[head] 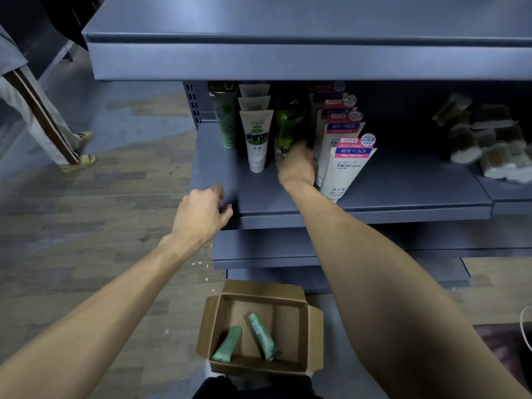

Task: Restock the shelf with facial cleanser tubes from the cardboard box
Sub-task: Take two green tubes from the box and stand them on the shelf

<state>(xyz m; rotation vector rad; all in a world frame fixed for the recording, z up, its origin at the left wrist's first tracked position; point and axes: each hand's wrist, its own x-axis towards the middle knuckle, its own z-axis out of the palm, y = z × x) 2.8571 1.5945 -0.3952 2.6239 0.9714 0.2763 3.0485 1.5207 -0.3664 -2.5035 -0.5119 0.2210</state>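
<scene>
Hands: right hand (pixel 296 165) reaches deep onto the shelf (pixel 403 194), fingers closed around the base of a dark green tube (pixel 288 125); left hand (pixel 201 211) is loosely curled, holding nothing, at the shelf's front left corner.
Task items: two pale green tubes (pixel 229 344) lie flat in the cardboard box (pixel 302 335) on the floor below; they are not touching.
Risk, row: the white tubes (pixel 257 139) stand cap-down just left of the right hand, the pink-label cleansers (pixel 348 168) lean against the wrist; a sideways pull probably tips either row.
Risk, placement: the green tube is narrow-based; releasing it off vertical lets it fall.
Materials: tubes are smooth, glossy, soft plastic tapering to flat crimped tops; shelf is matte painted metal; box is plain corrugated board, flaps open.
Visibility: shelf interior is dim; the rear rows are hard to read.
</scene>
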